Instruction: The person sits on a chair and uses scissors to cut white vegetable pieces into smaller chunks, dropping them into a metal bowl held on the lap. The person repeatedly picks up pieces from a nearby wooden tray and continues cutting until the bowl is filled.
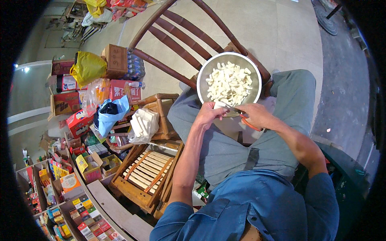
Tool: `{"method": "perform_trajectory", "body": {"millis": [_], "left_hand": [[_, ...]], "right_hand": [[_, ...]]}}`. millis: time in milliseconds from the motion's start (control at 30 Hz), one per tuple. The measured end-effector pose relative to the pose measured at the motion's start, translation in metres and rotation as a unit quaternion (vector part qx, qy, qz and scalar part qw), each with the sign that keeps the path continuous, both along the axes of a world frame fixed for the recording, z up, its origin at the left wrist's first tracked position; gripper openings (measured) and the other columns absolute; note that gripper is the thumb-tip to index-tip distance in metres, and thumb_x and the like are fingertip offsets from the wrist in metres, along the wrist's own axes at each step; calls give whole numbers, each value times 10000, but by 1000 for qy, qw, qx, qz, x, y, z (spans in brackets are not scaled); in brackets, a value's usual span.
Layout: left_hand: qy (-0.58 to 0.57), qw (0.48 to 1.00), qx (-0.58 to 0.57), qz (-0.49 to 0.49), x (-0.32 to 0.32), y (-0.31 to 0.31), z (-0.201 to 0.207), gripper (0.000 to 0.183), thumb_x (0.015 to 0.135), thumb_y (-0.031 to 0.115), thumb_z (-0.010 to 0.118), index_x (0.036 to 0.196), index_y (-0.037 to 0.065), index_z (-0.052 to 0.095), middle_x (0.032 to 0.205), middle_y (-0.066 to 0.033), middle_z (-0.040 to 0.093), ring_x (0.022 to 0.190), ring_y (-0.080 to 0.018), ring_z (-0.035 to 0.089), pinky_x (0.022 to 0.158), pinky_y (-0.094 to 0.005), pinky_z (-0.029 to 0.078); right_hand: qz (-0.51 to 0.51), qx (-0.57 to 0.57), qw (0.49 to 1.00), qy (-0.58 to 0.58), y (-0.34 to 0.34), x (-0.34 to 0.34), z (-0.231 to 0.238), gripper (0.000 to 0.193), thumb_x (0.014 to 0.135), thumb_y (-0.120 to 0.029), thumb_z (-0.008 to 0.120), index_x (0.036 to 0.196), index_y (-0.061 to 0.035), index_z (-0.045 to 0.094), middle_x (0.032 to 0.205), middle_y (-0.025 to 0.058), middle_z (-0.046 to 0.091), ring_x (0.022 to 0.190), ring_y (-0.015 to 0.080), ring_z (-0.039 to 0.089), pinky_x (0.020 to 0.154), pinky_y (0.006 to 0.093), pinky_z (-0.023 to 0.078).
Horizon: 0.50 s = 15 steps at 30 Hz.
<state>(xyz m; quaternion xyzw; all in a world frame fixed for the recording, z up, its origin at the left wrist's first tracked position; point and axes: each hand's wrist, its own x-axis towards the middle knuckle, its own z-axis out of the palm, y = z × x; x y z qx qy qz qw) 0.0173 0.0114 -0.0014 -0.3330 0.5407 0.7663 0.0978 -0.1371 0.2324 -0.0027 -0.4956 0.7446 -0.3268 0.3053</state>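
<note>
A steel bowl (258, 86) stands on the seat of a brown wooden chair in front of my knees. It holds many short, cut white food pieces (229, 82). At its near rim, my left hand (208, 115) pinches a white food strip (220, 105); I cannot tell exactly what food it is. My right hand (257, 114) grips scissors (251, 125) with orange handles, the blades reaching left to the strip. Fingers partly hide the blades. To my left, a clear plastic bag holds longer white strips (144, 122) on a small wooden chair (164, 132).
The brown chair's slatted back (183, 34) rises beyond the bowl. A slatted wooden stool (148, 172) sits beside my left forearm. Further left are stacked cartons (66, 102), a yellow bag (89, 69), bottled drinks (135, 67) and shelves of small boxes (90, 217).
</note>
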Motion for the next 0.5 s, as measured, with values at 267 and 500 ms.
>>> {"method": "perform_trajectory", "body": {"millis": [267, 500], "left_hand": [[-30, 999, -37, 2, 0, 0, -2, 80, 925, 45, 796, 991, 1, 785, 844, -52, 764, 695, -119, 671, 606, -266, 518], [-8, 1000, -26, -1, -1, -1, 0, 78, 925, 53, 806, 994, 25, 784, 867, -39, 766, 730, -126, 679, 615, -275, 522]], "right_hand": [[12, 75, 987, -141, -9, -10, 14, 354, 842, -284, 781, 1115, -60, 766, 843, 191, 734, 852, 386, 743, 755, 518, 558], [9, 55, 996, -63, -4, -3, 14, 337, 837, -300, 785, 1109, -101, 762, 824, 179, 734, 822, 391, 740, 759, 510, 567]]}}
